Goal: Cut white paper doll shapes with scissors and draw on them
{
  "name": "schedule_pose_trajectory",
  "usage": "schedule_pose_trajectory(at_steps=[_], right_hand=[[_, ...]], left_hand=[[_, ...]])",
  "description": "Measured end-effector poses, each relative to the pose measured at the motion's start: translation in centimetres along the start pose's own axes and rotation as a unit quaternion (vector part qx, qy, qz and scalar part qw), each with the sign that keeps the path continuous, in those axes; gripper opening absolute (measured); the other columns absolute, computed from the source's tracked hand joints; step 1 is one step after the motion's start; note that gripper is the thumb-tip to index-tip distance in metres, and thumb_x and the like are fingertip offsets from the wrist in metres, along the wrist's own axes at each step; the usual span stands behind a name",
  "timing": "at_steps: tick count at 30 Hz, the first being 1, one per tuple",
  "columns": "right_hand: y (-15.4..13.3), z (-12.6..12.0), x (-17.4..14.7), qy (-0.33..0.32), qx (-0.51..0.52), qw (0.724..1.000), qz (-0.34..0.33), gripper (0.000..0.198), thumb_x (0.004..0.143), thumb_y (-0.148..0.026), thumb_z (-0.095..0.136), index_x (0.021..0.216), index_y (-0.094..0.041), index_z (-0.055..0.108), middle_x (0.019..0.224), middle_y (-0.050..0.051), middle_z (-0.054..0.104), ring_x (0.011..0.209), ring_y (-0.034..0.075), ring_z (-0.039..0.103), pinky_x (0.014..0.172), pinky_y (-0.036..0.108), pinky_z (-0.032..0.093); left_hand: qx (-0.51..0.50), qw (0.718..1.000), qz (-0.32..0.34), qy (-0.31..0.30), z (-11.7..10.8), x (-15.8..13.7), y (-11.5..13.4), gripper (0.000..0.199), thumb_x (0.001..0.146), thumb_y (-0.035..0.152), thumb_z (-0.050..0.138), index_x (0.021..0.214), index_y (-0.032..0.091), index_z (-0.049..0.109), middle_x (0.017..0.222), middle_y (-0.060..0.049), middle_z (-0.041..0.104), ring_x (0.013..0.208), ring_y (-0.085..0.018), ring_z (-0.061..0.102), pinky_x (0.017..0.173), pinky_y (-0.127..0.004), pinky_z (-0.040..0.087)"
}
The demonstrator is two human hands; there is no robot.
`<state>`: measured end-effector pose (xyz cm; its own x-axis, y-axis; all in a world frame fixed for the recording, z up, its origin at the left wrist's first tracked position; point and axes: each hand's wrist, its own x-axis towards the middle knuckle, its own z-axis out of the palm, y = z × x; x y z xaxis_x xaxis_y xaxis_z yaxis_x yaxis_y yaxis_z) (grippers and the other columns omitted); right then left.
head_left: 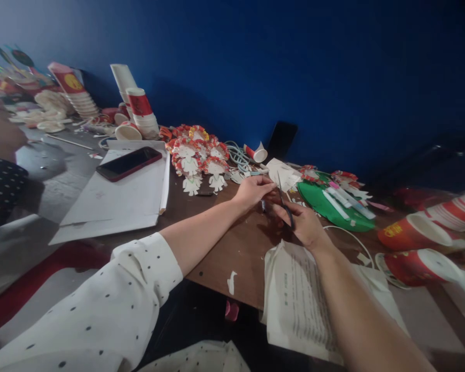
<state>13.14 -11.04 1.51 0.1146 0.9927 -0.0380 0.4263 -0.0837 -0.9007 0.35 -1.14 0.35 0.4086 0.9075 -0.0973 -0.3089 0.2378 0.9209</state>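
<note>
Over the brown table (pixel 225 248), my right hand (pixel 304 225) is closed around the dark handles of a pair of scissors (pixel 289 213). The scissor blades point up, in front of a piece of white paper (pixel 285 175). My left hand (pixel 253 190) is closed in a pinch at the lower left edge of that paper, close to the blades. Left of my hands lie several white paper figure cutouts (pixel 217 181) with red and orange frilled tops. A green round sheet (pixel 318 201) with white markers (pixel 336 204) on it is to the right.
Left, a phone (pixel 129 164) lies on white paper sheets (pixel 108 204). Stacked paper cups (pixel 143 113) stand behind it. Red cups (pixel 414 232) lie on their sides at right. A printed paper bag (pixel 294 299) is under my right forearm. Another person's dotted sleeve (pixel 2 191) shows far left.
</note>
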Motion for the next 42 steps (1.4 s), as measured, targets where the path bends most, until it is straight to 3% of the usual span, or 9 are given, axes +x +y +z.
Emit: schedule_pose_trajectory(at_steps=[8, 16, 21, 31, 42], right_hand=[[1.1, -0.3, 0.4, -0.013, 0.038, 0.999, 0.013, 0.046, 0.074, -0.061, 0.069, 0.093, -0.018, 0.074, 0.072, 0.003, 0.067, 0.062, 0.015, 0.059, 0.052, 0.024, 0.041], [2.6, -0.6, 0.9, -0.046, 0.097, 0.994, 0.025, 0.053, 0.075, -0.063, 0.068, 0.103, -0.018, 0.072, 0.083, 0.006, 0.071, 0.066, 0.016, 0.061, 0.046, 0.022, 0.033], [2.6, -0.6, 0.9, -0.043, 0.091, 0.995, 0.024, 0.054, 0.075, -0.062, 0.068, 0.107, -0.018, 0.072, 0.081, 0.006, 0.070, 0.065, 0.015, 0.061, 0.045, 0.022, 0.034], [1.2, -0.2, 0.4, -0.015, 0.045, 0.999, 0.026, 0.059, 0.073, -0.062, 0.070, 0.111, -0.017, 0.072, 0.072, 0.003, 0.066, 0.061, 0.016, 0.061, 0.051, 0.025, 0.047], [1.0, 0.0, 0.4, -0.013, 0.014, 1.000, 0.004, 0.058, 0.072, -0.066, 0.067, 0.103, -0.017, 0.074, 0.061, 0.001, 0.062, 0.054, 0.014, 0.053, 0.050, 0.025, 0.044]], left_hand=[[0.005, 1.000, 0.002, -0.005, -0.2, 0.4, 0.0, 0.010, 0.082, 0.008, 0.064, 0.073, 0.009, 0.060, 0.057, 0.000, 0.062, 0.053, -0.009, 0.062, 0.064, -0.025, 0.054], [0.023, 1.000, 0.010, -0.015, -0.3, 0.4, 0.2, 0.009, 0.084, 0.008, 0.062, 0.075, 0.008, 0.060, 0.059, 0.000, 0.062, 0.054, -0.008, 0.062, 0.062, -0.022, 0.053], [0.029, 0.999, 0.006, -0.020, -0.3, 0.3, 0.3, 0.008, 0.085, 0.009, 0.060, 0.077, 0.009, 0.060, 0.060, 0.000, 0.062, 0.055, -0.007, 0.062, 0.063, -0.021, 0.053], [0.063, 0.998, 0.028, -0.005, -0.2, -0.5, 0.8, 0.013, 0.083, 0.009, 0.062, 0.070, 0.010, 0.059, 0.058, 0.001, 0.062, 0.054, -0.007, 0.059, 0.066, -0.023, 0.052], [0.091, 0.995, 0.041, 0.005, 0.0, -0.6, 0.4, 0.015, 0.082, 0.010, 0.062, 0.067, 0.012, 0.059, 0.060, 0.000, 0.063, 0.055, -0.008, 0.060, 0.062, -0.022, 0.050]])
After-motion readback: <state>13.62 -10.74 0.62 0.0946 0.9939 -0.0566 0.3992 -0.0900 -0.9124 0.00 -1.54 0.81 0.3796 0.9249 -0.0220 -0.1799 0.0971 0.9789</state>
